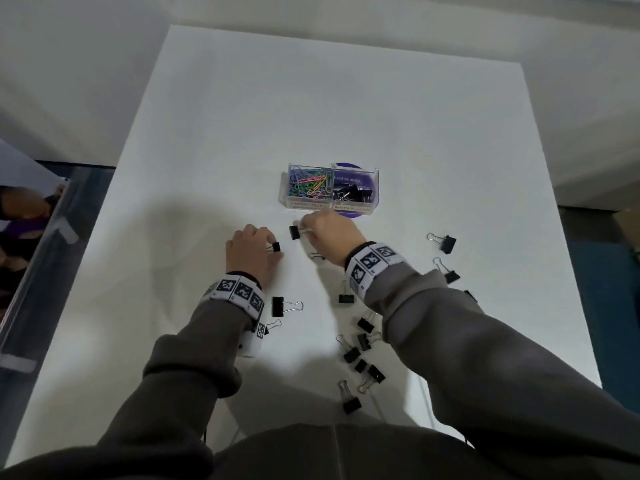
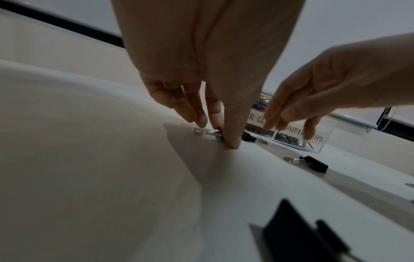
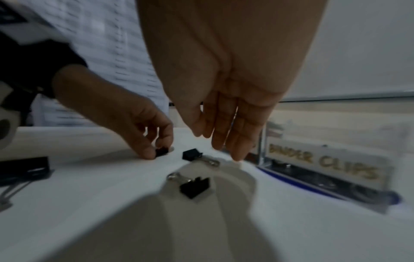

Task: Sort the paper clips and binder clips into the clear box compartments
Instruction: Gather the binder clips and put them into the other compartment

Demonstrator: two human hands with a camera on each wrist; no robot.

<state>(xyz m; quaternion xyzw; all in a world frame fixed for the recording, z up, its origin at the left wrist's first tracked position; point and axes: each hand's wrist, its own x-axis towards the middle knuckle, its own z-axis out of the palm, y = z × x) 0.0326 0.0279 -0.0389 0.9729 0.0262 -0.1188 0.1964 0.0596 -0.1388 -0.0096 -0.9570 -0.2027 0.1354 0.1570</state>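
The left hand [image 1: 251, 252] pinches a small black binder clip [image 1: 276, 247] against the table [image 1: 415, 133]; it could slip sideways. The right hand [image 1: 332, 233], fingers straight, hovers over another clip [image 1: 294, 232], grasping nothing. The box [image 1: 375, 174] lies just beyond, its right compartment sparse.

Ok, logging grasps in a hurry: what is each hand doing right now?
Left hand: pinches a small binder clip on the table.
Right hand: open, fingers straight, over another binder clip, not gripping it.
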